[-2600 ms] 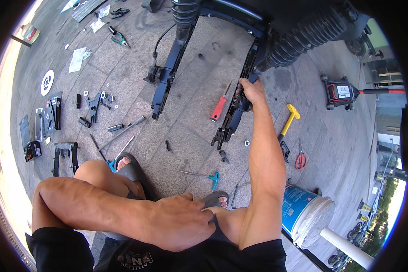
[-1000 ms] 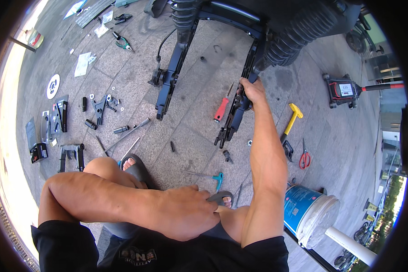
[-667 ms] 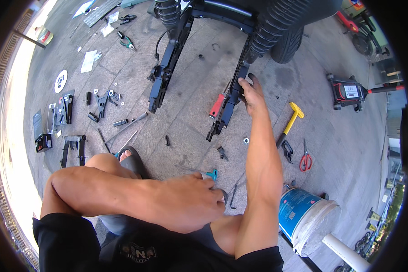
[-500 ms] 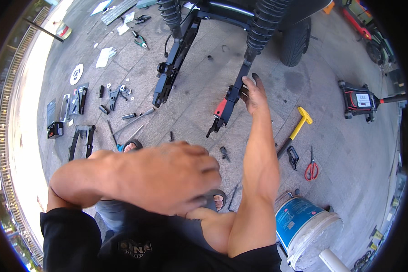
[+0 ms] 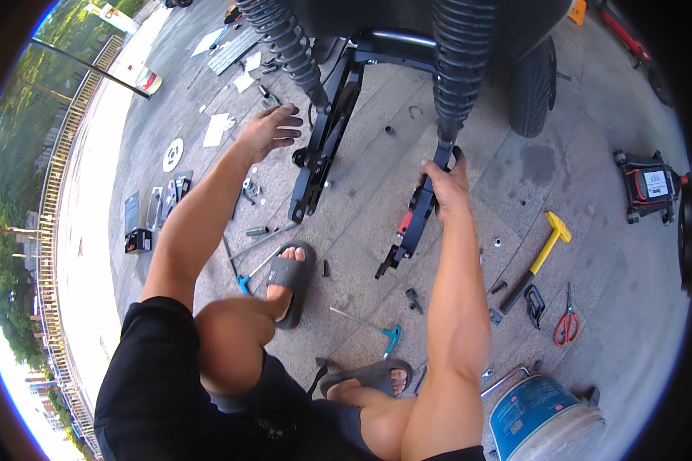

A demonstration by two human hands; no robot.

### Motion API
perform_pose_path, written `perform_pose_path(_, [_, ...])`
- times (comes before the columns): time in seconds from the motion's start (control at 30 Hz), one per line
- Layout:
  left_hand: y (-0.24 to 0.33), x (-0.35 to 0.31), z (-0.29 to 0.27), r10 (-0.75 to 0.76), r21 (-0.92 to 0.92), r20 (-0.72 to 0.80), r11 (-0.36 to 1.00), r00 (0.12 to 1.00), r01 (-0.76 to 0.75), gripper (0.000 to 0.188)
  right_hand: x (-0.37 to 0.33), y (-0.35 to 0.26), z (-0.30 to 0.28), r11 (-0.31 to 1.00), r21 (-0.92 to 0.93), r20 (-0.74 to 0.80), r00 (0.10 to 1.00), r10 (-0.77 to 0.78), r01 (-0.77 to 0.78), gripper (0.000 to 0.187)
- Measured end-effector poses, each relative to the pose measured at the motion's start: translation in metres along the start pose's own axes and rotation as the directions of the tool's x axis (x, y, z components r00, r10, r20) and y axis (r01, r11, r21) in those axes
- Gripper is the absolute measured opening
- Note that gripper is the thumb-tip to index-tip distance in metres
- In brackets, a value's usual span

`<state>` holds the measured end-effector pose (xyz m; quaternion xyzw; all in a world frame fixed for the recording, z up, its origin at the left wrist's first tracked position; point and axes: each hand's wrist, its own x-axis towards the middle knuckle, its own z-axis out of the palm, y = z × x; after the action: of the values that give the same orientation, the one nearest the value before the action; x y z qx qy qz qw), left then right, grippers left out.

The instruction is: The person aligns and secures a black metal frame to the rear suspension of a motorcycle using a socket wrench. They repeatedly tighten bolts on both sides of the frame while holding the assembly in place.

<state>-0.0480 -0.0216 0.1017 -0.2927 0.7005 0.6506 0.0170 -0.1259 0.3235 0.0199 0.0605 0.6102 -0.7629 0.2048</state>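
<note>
Two black swingarm legs reach toward me from under a raised vehicle, each beneath a coil-spring shock absorber. My right hand (image 5: 447, 184) is wrapped round the right swingarm leg (image 5: 421, 215), just below the right shock absorber (image 5: 463, 73). A red part (image 5: 404, 223) sits on that leg near its free end. My left hand (image 5: 269, 132) has its fingers apart and holds nothing. It hovers beside the left swingarm leg (image 5: 315, 169), near the lower end of the left shock absorber (image 5: 281, 50); contact cannot be made out.
A tyre (image 5: 532, 92) stands behind the right leg. On the paving to the right lie a yellow hammer (image 5: 547, 242), red-handled scissors (image 5: 567, 326) and a floor jack (image 5: 647, 186). A blue-handled hex key (image 5: 392, 338) lies between my feet. A bucket (image 5: 542, 419) stands at lower right.
My left hand has swung from in front of my body out to the left leg, its fingers spreading. The right hand keeps its hold. The whole view has shifted.
</note>
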Motion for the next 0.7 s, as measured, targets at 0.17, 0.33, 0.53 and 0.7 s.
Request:
perform_pose_path(0.17, [-0.017,0.071,0.027,0.015,-0.181,0.142,0.983,0.990,0.011,0.044,0.018,-0.006,0.008,0.997,-0.054,-0.100,0.994,0.040,-0.046,0.070])
perform_pose_path(0.33, [-0.020,0.088,0.048,-0.031,-0.319,0.282,0.940,0.959,0.124,0.041,0.029,0.003,0.005,0.989,-0.120,-0.166,0.984,0.070,-0.090,0.037])
perform_pose_path(0.53, [-0.009,0.087,0.059,-0.073,-0.295,0.258,0.944,0.963,0.151,0.035,0.023,0.003,0.005,0.998,-0.067,-0.124,0.992,0.010,-0.019,0.009])
perform_pose_path(0.7, [-0.012,0.085,0.060,0.023,-0.320,0.244,0.946,0.970,0.058,0.031,0.020,0.000,0.006,0.995,-0.081,-0.108,0.993,0.046,-0.055,0.013])
